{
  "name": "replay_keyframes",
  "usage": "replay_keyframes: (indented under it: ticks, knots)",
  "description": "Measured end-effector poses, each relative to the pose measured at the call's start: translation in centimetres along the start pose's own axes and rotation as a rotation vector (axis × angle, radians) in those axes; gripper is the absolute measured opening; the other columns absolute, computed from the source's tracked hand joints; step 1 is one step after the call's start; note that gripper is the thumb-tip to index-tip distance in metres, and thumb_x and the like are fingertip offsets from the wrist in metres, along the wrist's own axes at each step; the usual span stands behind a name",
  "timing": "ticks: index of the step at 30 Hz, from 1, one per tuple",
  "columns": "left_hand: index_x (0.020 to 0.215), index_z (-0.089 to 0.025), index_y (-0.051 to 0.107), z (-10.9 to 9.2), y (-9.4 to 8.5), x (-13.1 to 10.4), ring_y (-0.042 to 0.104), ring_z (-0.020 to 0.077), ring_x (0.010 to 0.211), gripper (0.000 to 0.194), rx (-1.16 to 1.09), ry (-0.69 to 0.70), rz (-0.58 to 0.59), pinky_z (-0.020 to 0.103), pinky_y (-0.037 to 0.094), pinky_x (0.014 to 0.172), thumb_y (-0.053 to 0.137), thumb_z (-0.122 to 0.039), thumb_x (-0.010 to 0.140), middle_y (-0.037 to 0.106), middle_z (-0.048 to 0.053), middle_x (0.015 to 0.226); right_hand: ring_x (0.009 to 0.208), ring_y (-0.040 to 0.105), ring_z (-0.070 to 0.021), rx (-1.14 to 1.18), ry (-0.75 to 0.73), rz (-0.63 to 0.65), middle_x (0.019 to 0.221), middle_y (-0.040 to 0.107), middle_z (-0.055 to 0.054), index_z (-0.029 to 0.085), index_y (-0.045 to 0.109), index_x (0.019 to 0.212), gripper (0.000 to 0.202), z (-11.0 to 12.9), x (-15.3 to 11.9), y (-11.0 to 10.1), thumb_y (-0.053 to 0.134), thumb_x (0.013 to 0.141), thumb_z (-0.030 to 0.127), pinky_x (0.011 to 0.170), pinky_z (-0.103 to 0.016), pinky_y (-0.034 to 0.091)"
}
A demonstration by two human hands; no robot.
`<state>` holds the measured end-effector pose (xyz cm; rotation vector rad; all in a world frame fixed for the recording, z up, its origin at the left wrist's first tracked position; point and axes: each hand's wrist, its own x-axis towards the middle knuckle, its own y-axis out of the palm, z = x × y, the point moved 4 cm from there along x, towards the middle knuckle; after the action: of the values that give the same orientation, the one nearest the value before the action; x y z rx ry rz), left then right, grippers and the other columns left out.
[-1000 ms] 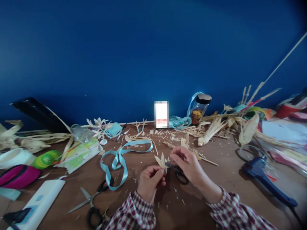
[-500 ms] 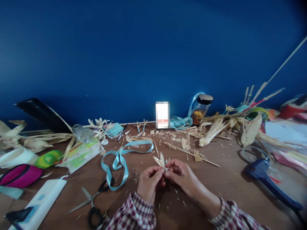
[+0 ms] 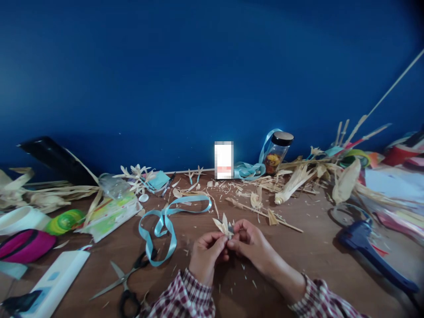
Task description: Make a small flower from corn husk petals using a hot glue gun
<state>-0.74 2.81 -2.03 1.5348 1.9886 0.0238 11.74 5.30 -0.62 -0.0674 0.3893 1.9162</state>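
Nearest, on the brown tabletop (image 3: 255,300), black-handled scissors (image 3: 124,279) lie with blades parted, a power strip (image 3: 62,274) farther left with a dark plug in its near end. Both hands meet in the middle over bare wood and a few clippings. The left hand (image 3: 209,252) pinches the base of a small corn-husk flower (image 3: 225,227) between thumb and fingers; the right hand (image 3: 250,240) closes its thumb and forefinger on the flower's right side. The petals fan away from the person, the longest leaning left, so the long axis runs outward from the fingertips — base near, tips far. A blue glue gun (image 3: 356,236) rests well to the right; a loose light-blue ribbon (image 3: 162,216) loops to the left, reaching a scissors handle. Just beyond the right hand a thin stick (image 3: 288,224) lies aslant, then scattered husk shavings. Farther back stands a black-lidded clear jar (image 3: 273,152), its lower part holding something orange-brown, beside heaped ribbon (image 3: 249,171) — all before a blue wall (image 3: 212,79).
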Motion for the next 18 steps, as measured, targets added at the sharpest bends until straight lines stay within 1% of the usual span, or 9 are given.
replay_keyframes:
  ticks: [6, 9, 13, 18]
  knots:
    - [0.066, -0.012, 0.068, 0.02, -0.03, -0.02, 0.053, 0.0070, 0.044, 0.034, 0.036, 0.014, 0.008, 0.017, 0.046, 0.041, 0.082, -0.036, 0.046, 0.062, 0.000, 0.051, 0.044, 0.043, -0.0050, -0.061, 0.041, -0.019, 0.052, 0.052, 0.009, 0.017, 0.046, 0.088, 0.042, 0.12, -0.18, -0.16, 0.073, 0.064, 0.037, 0.044, -0.018, 0.030]
    - [0.067, -0.012, 0.068, 0.02, -0.08, 0.01, 0.054, 0.0075, 0.045, 0.032, 0.057, 0.027, 0.015, 0.017, 0.046, 0.042, 0.081, -0.035, 0.049, 0.062, 0.000, 0.052, 0.044, 0.044, -0.0050, -0.076, 0.044, -0.008, 0.052, 0.052, 0.009, 0.016, 0.049, 0.088, 0.041, 0.15, 0.00, -0.22, 0.073, 0.064, 0.039, 0.044, -0.018, 0.031]
    - [0.070, -0.012, 0.069, 0.04, -0.09, 0.04, 0.054, 0.0080, 0.046, 0.031, 0.087, 0.039, 0.052, 0.017, 0.047, 0.043, 0.079, -0.036, 0.053, 0.062, 0.001, 0.053, 0.045, 0.046, -0.0053, -0.082, 0.057, 0.004, 0.055, 0.055, 0.007, 0.016, 0.051, 0.086, 0.041, 0.12, 0.14, -0.31, 0.074, 0.063, 0.040, 0.046, -0.019, 0.033]
    - [0.071, -0.012, 0.069, 0.15, -0.17, 0.08, 0.054, 0.0082, 0.048, 0.032, 0.112, 0.041, 0.067, 0.017, 0.047, 0.043, 0.078, -0.038, 0.054, 0.062, 0.001, 0.054, 0.043, 0.045, -0.0053, -0.095, 0.059, -0.002, 0.053, 0.053, 0.008, 0.015, 0.051, 0.084, 0.041, 0.24, 0.09, -0.31, 0.074, 0.062, 0.042, 0.045, -0.019, 0.033]
